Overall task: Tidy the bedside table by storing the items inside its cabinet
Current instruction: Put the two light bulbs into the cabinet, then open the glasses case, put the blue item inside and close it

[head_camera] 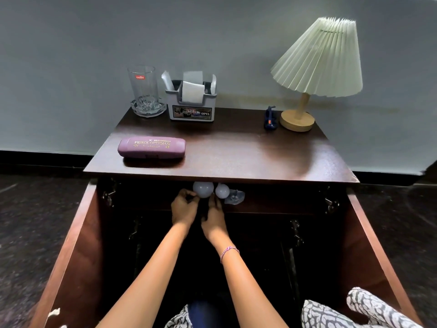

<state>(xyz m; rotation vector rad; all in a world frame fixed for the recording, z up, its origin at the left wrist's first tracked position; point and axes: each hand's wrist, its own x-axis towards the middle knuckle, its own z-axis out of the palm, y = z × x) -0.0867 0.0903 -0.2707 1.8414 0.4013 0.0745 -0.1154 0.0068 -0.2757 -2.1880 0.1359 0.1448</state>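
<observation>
I am watching left hand (184, 210) curling fingers round a frosted white bulb (203, 189), right hand (214, 218) touching second bulb (222, 190), grip unclear, inside dark cabinet (78, 233).

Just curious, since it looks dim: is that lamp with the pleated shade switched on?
Cannot tell for certain. The pleated pale green lamp shade on its wooden base shows no glow, suggesting off.

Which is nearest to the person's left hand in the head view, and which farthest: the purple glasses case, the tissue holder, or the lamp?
From the left hand, nearest first:
1. Purple glasses case, front left of the tabletop.
2. Tissue holder, back of the tabletop, left of centre.
3. Lamp, back right corner.
</observation>
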